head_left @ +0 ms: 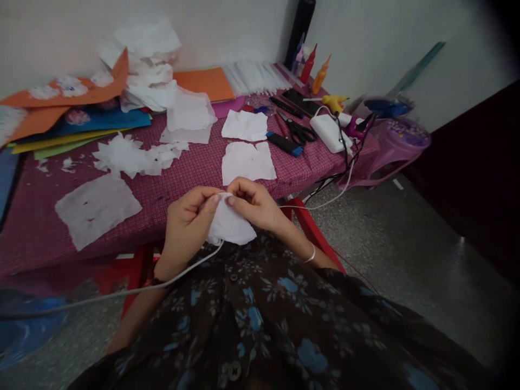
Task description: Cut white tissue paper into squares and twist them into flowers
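Note:
Just off the table's front edge, my left hand (189, 225) and my right hand (255, 203) pinch the top edge of one piece of white tissue paper (232, 225) between thumbs and fingers. The tissue hangs down in front of my shirt, its lower edge loose. Fingertips behind it are hidden. Beyond my hands lie two squarish tissue pieces, a nearer one (248, 161) and a farther one (245, 125). To the left are another flat tissue square (97, 208) with small holes and a heap of torn tissue scraps (129, 155).
Scissors (298, 130), a blue-black cutter (284, 143), a white power strip (330, 132) and a yellow glue gun (335, 103) lie at the right. Coloured sheets (81, 132) are stacked at the left. A white cable (122, 294) crosses by my left wrist. A pink stool (390, 146) stands beyond.

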Motion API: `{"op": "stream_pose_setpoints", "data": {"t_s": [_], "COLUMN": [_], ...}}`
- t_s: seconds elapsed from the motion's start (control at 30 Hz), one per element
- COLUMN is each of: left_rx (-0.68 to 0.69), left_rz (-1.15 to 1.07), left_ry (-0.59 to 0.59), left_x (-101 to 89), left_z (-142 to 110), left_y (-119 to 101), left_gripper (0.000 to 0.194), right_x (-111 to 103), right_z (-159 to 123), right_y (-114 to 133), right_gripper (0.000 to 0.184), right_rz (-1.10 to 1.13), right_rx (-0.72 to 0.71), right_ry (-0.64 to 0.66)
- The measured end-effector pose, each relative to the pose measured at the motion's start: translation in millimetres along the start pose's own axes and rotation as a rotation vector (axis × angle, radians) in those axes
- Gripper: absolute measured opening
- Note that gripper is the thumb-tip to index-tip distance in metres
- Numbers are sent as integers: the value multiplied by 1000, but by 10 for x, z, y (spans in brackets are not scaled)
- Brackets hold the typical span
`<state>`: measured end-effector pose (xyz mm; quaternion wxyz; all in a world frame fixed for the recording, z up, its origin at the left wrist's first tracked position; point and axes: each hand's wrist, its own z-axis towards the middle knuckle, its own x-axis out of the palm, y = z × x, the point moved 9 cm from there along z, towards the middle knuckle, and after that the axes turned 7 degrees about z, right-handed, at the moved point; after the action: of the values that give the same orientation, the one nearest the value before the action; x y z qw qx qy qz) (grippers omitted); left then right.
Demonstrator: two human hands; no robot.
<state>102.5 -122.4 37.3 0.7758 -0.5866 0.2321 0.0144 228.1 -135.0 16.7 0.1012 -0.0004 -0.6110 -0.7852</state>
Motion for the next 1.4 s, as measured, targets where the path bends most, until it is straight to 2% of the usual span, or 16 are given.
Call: {"op": "stream_pose_setpoints", "data": {"t_s": [0.1, 0.2, 0.4, 0.5, 0.63, 0.73, 1.1, 1.2, 1.33, 1.4], "left_rx": [-21, -26, 65, 107, 44, 8, 81, 164, 402, 469], "left_rz": [82, 127, 276, 356, 236, 182, 226, 262, 396, 457], "left_ry": [-42, -68, -109, -84, -91, -74, -67, -96, -189, -223], "left_x": [-23, -36, -74, -56, -76, -65, -35, -39, -69, -77], "left_z": [-2, -5, -10, -3, 17, 18, 11, 29, 7, -20], "left_y": [10, 28, -84, -158, -86, -30, -86, -115, -289, -353], "left_gripper": [17, 14, 8, 11, 21, 5, 4, 3, 17, 22], "right_x": [-49, -38, -47, -83, -127, -109, 37, 21, -26, -33], "right_z": [8, 12, -6, -19, -38, -49, -58, -55, -61, -71], "right_y": [0, 26, 128, 136, 161, 208, 224, 249, 292, 320], "right_gripper": [28, 26, 17, 16, 16, 15, 9, 6, 6, 10], "right_rz": [50, 40, -160, -230, -244, -261, -333, -344, -351, -360], "right_rx": [-13, -29, -115, -127, -145, -182, -252, -274, -323, -363], "right_ry": [-87, -95, -94, -118, -151, -139, -42, -63, -121, -133]}}
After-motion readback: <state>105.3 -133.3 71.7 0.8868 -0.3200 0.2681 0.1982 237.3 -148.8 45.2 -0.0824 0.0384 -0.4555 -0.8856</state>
